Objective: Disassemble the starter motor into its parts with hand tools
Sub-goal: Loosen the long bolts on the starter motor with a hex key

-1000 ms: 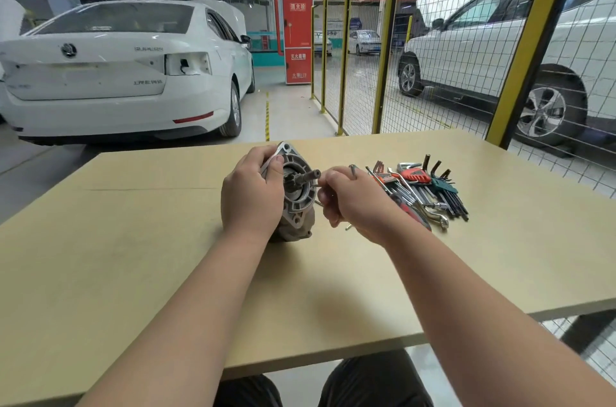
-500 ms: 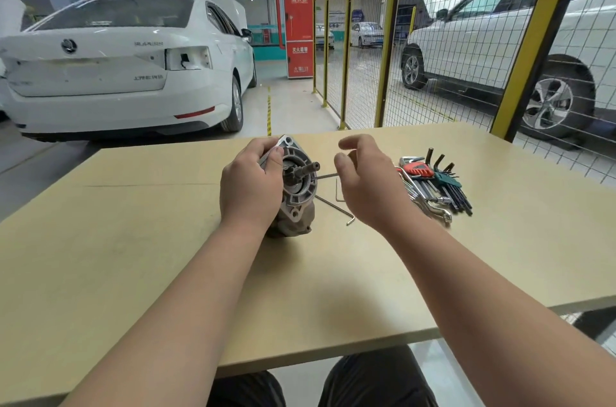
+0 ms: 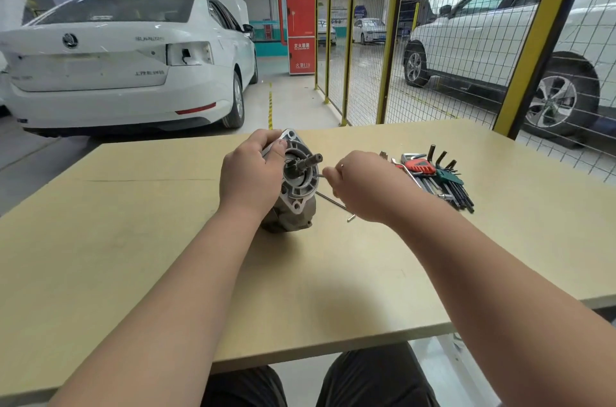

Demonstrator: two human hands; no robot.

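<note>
The starter motor [image 3: 300,188] stands on the table [image 3: 133,240] with its round flanged face turned to the right and its stubby shaft [image 3: 308,162] sticking out towards the right hand. The left hand [image 3: 250,176] grips the motor from the left. Its fingers curl over the top edge of the flange and its thumb lies against the rim of the face, just left of the shaft.

The right hand [image 3: 360,186] is closed, its fingertips pinching a thin hex key [image 3: 320,175]. Only a short bare length of the key shows between those fingertips and the motor's face, below the shaft. I cannot tell whether its tip sits in a bolt head.

A second key [image 3: 333,203] lies flat on the table beneath the right hand's curled fingers, its bent end poking out below the heel of the hand. Beyond the right hand's knuckles, further right, lies a pile of tools [image 3: 430,176] with red and green holders, apart from both hands.
</note>
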